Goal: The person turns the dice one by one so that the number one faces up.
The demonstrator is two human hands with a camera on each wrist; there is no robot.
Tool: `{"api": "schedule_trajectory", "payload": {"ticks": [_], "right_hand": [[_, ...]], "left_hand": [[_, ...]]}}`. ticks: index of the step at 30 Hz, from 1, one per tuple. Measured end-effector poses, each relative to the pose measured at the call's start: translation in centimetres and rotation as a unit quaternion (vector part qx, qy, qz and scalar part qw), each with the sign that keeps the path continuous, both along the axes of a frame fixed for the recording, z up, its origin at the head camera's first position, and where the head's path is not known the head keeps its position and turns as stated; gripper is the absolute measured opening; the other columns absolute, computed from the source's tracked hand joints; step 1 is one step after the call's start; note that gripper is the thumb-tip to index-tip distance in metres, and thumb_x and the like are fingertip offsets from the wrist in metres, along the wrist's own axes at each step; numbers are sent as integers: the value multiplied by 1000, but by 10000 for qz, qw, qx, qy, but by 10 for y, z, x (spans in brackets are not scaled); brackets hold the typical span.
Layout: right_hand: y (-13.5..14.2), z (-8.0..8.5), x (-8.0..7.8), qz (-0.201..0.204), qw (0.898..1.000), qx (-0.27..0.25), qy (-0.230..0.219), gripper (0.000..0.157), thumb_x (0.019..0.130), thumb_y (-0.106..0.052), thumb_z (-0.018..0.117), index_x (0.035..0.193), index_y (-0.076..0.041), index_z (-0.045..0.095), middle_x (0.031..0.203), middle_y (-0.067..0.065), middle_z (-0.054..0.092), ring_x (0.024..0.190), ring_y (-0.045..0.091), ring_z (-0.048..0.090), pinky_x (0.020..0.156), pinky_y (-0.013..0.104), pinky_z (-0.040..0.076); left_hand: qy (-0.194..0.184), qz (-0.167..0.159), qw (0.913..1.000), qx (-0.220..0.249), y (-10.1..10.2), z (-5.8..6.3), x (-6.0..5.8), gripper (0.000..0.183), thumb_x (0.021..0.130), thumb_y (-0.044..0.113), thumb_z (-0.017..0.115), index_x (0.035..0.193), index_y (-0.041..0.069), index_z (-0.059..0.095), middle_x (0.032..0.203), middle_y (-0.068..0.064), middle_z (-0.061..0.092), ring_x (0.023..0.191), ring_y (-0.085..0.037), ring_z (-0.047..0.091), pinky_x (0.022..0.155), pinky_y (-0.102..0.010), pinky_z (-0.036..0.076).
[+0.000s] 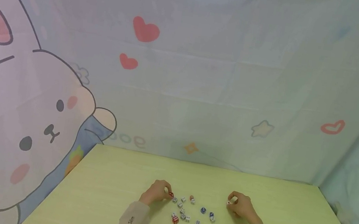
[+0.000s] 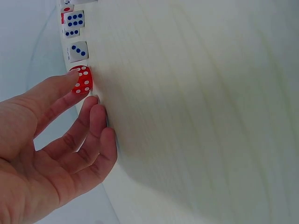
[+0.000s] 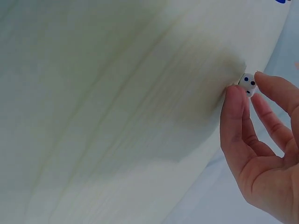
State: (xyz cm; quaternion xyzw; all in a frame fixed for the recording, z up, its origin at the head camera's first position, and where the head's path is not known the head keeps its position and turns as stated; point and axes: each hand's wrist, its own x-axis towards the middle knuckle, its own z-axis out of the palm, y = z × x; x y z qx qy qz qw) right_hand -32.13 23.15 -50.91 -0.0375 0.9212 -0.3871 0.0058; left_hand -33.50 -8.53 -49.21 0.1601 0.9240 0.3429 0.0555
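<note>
Head view placed your left hand (image 1: 156, 192) and your right hand (image 1: 243, 206) on opposite sides of a scattered group of small dice, over a pale yellow-green tabletop with faint grain (image 1: 107, 182). Your left hand was set narrow: thumb and fingertip pinched a red cubic die with white pips (image 2: 83, 84) at the left edge of the group, and the remaining fingers were bent beside it. Left wrist view showed a white cubic die with blue pips (image 2: 78, 51) lying just beside that red die; whether the red die touched the tabletop, you could not tell. Your right hand was likewise narrow, its fingertips pinching a white cubic die with dark pips (image 3: 247, 83), well apart from the group. Between your hands, white dice lay in a loose cluster, with a second red die with white pips (image 1: 175, 220) at its near side. Toward your right hand lay a blue die with pale pips (image 1: 203, 210) and another blue die (image 1: 211, 215), the latter close against a white die (image 1: 212, 219). Light-coloured long sleeves (image 1: 132, 220) covered your forearms. Behind the tabletop hung a pale cloth backdrop (image 1: 194, 106), printed with red hearts, stars and a large rabbit (image 1: 44, 116).
</note>
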Motion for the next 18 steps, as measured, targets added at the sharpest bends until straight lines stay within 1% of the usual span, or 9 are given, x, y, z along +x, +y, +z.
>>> {"api": "schedule_trajectory", "payload": {"ticks": [5,8,13,18], "right_hand": [[-4,4,4,229,9997,-36,73,19,79,0,60,97,-1,56,61,8,56,44,11,42,43,20,38],[-8,5,6,252,9997,3,70,20,78,0,60,98,-1,56,64,8,57,46,11,45,43,20,39],[-11,3,6,139,9999,25,-10,20,78,-1,60,98,-2,57,64,7,57,45,11,43,43,20,37],[-12,0,5,23,9998,192,87,16,78,-1,60,94,-1,58,63,6,58,43,11,44,43,20,37]], "left_hand": [[-18,4,10000,5,0,1,0,10,75,8,68,82,1,64,80,-12,62,53,-11,48,49,-23,39],[-32,-1,10000,-22,0,0,-1,11,76,9,68,82,1,64,81,-12,62,54,-11,49,50,-23,39],[-112,35,9999,-1,1,-2,-2,11,77,10,68,83,2,64,76,-10,61,53,-10,46,47,-23,37],[-144,57,9999,-2,1,-3,-2,10,76,10,68,82,3,64,73,-8,59,51,-10,43,46,-23,35]]}}
